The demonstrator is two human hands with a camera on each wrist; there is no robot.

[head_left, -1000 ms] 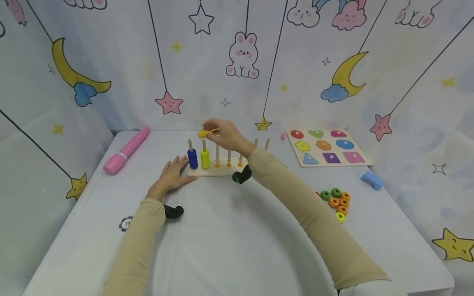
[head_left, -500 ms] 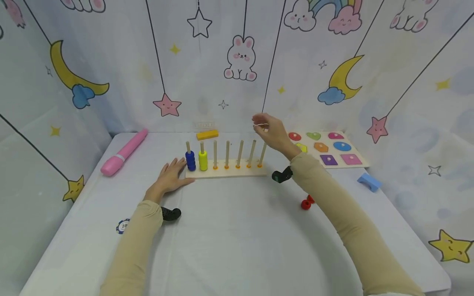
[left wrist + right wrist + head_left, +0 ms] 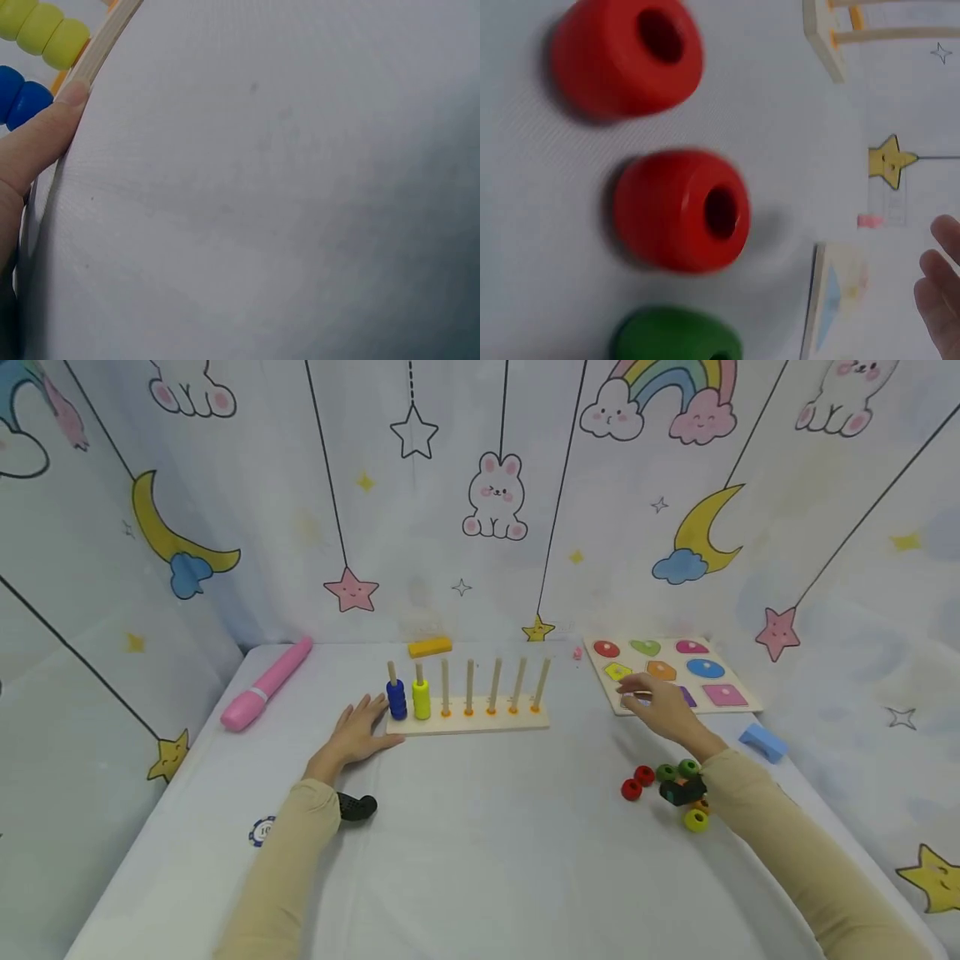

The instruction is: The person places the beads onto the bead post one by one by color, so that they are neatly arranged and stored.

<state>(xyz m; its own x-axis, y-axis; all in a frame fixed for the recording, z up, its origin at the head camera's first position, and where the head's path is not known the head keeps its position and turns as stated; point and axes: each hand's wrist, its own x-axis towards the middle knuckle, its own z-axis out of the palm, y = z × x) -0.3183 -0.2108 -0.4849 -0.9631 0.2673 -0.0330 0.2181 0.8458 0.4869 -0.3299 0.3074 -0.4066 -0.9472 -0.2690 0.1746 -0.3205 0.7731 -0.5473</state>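
A wooden bead-stacking rack [image 3: 480, 722] with a row of upright pegs stands at the back of the table. Blue beads [image 3: 397, 700] fill part of its leftmost peg, and yellow beads [image 3: 422, 700] sit on the peg beside it. My left hand [image 3: 358, 733] rests at the rack's left end, its thumb [image 3: 45, 139] touching the front edge of the base. Over the front of the shape puzzle board, my right hand [image 3: 663, 708] hovers with loosely bent fingers and nothing visible in them. Below it lie two red beads [image 3: 682, 210], with green beads [image 3: 688, 768] and a loose yellow bead [image 3: 696, 821].
The shape puzzle board [image 3: 615, 703] lies at the back right, with a blue block [image 3: 763, 743] near it. Behind the rack is a yellow block [image 3: 430, 647]. A pink stick-shaped toy [image 3: 266, 685] and a poker chip [image 3: 262, 832] are on the left.
From above the rack's left pegs, my right hand has swept right to above the loose beads and puzzle board. My left hand has stayed at the rack's end.
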